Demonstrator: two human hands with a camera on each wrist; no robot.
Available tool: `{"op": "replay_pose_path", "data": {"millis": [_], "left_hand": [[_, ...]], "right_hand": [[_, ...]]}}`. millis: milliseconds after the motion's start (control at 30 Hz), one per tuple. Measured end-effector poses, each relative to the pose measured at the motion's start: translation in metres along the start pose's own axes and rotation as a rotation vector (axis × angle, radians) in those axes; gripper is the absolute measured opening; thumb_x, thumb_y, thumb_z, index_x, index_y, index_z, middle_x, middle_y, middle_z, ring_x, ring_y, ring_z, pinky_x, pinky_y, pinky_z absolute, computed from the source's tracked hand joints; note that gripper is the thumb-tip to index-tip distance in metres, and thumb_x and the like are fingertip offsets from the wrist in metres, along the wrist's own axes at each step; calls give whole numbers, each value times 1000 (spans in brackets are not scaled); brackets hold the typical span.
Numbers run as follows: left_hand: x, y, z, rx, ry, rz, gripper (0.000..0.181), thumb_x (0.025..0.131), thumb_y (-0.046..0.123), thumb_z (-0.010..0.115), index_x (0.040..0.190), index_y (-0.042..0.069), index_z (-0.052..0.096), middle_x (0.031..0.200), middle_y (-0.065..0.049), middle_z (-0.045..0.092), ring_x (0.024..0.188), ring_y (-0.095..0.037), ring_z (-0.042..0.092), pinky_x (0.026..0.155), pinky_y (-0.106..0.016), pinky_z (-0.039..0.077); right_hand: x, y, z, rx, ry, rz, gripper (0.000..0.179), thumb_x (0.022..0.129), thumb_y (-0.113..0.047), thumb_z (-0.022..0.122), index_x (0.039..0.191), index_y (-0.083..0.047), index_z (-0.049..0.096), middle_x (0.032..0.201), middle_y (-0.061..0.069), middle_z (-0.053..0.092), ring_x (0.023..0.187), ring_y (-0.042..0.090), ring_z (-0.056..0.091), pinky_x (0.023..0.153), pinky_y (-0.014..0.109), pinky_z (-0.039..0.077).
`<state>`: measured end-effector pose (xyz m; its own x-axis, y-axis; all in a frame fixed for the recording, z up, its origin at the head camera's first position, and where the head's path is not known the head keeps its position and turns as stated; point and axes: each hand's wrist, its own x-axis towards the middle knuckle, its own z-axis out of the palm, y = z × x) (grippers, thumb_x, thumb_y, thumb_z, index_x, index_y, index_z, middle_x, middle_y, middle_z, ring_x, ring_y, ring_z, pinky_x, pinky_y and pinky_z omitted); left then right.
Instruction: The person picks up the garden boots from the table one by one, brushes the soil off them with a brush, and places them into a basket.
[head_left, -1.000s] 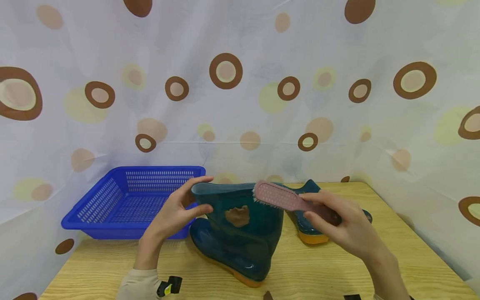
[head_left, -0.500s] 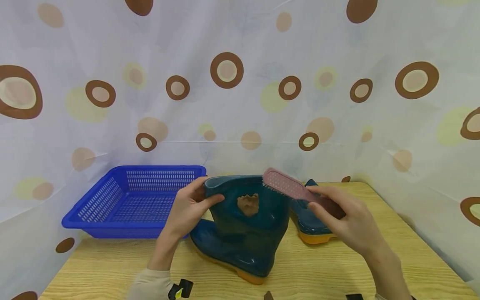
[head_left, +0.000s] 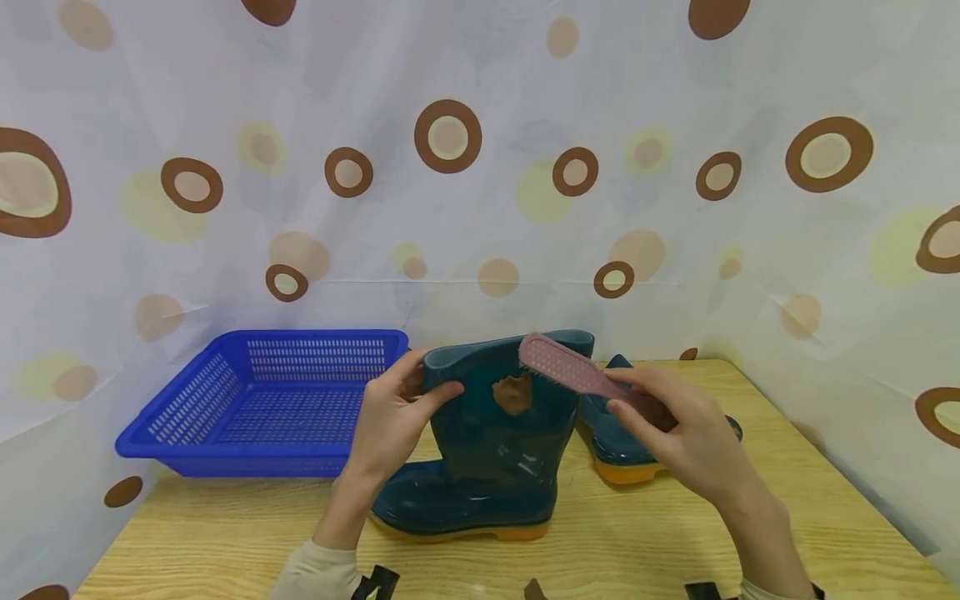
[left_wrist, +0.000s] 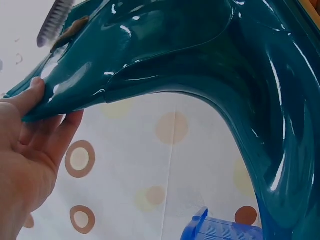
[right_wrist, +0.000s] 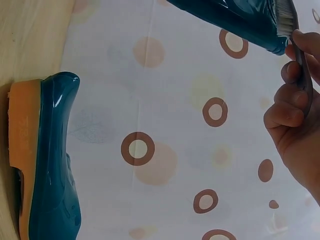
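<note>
A teal rubber boot (head_left: 487,458) with an orange sole stands in front of me, toe to the left. Brown mud (head_left: 513,394) cakes its shaft below the rim. My left hand (head_left: 393,412) pinches the shaft's left edge, thumb on the near side and fingers behind; the left wrist view shows the same grip of the hand (left_wrist: 30,145). My right hand (head_left: 678,429) grips the handle of a pink scrub brush (head_left: 562,365). The brush head overlaps the shaft's upper right, bristles toward the boot, just right of the mud. In the right wrist view, fingers curl round the handle.
A second teal boot (head_left: 618,433) with an orange sole lies on the wooden table (head_left: 652,533) behind, to the right. At the left stands a blue perforated plastic basket (head_left: 262,462). A white curtain (head_left: 480,225) with brown and beige circles hangs behind the table.
The boot has come from a tilt to standing nearly level, its rim rising and shifting right with my left hand. The brush has risen slightly and stays beside the shaft's upper right.
</note>
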<state>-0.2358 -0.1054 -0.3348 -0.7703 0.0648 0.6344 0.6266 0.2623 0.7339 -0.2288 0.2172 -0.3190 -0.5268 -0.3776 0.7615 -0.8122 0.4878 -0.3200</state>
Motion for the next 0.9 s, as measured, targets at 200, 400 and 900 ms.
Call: {"op": "replay_pose_path", "data": {"millis": [200,400,900], "left_hand": [[0,-2,-1,9,-5,-5,37,88,15,74,124,14,65,102,-8,76,91,-16,74,77,-25,60],[0,-6,-2,23,-12,-31,39,88,17,74,126,16,64,103,-8,76,90,-17,74,76,-27,60],[-1,-20,-15,-22,-264,-198,66,93,29,69,151,29,36,127,-7,68,105,-20,70,94,-41,56]], "right_hand": [[-1,2,3,-43,-56,45,41,84,3,74,121,-13,68,85,-14,56,59,-1,43,52,12,38],[-1,2,7,-58,-87,67,38,88,-2,72,123,-16,67,86,-14,56,61,0,44,53,14,39],[-2,2,11,-73,-135,116,33,91,-8,70,123,-17,67,96,-10,66,67,1,48,55,17,43]]}}
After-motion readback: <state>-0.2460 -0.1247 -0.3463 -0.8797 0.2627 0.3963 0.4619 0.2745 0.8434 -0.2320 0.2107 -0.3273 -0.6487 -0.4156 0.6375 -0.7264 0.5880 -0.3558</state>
